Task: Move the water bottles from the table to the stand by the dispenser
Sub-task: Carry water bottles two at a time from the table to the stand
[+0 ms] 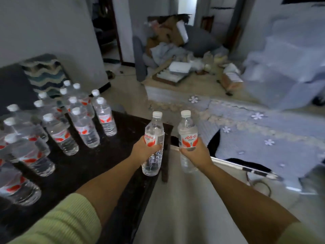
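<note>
Gripping one clear plastic water bottle with red label [153,143] in left hand [143,150], another [187,138] in right hand [196,154], fingers wrapping both, upright beyond dark bench [91,161] edge; more bottles [73,127] standing there.

Pale grey walls [52,32] close in the room, and a light tiled floor [175,199] runs underfoot. At the far end a dark-framed doorway [105,32] opens into shadow, and daylight shows through a narrow opening [187,7] further back. A heap of cardboard boxes [172,32] and crumpled cloth sits against that far wall. To one side lies a bluish blanket with white flowers [263,124]. A zigzag-patterned cushion [44,73] leans at the wall.
</note>
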The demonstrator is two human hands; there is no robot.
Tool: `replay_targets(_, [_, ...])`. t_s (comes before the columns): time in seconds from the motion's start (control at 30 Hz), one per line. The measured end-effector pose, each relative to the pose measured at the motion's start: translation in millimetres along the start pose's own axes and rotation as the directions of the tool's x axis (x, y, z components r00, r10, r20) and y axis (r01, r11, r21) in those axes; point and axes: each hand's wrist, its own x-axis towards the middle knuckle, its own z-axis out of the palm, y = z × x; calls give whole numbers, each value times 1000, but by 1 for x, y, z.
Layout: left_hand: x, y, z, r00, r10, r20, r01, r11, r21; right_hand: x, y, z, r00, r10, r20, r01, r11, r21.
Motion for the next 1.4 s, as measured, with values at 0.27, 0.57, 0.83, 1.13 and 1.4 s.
replay_targets(0.27, [-23,70,183,932,155,328,-180,982,48,-87,86,-173,914,153,-376,-156,987,24])
replay_targets(0.57, [-152,119,397,710,223,668,-383,918,101,-265,183,-339,640,406,-652,-424,895,141])
replay_targets(0.83, [-296,138,540,322,215,922,-523,852,-16,-447,226,-409,241,523,-817,-502,788,357])
replay_targets(1.13, [-453,130,640,-133,103,986,-633,756,-164,-610,246,-410,-229,538,-811,-505,647,571])
replay_targets(1.4, [-583,120,691,-473,-23,881,-682,643,-349,-690,236,-377,-547,486,-681,-328,625,709])
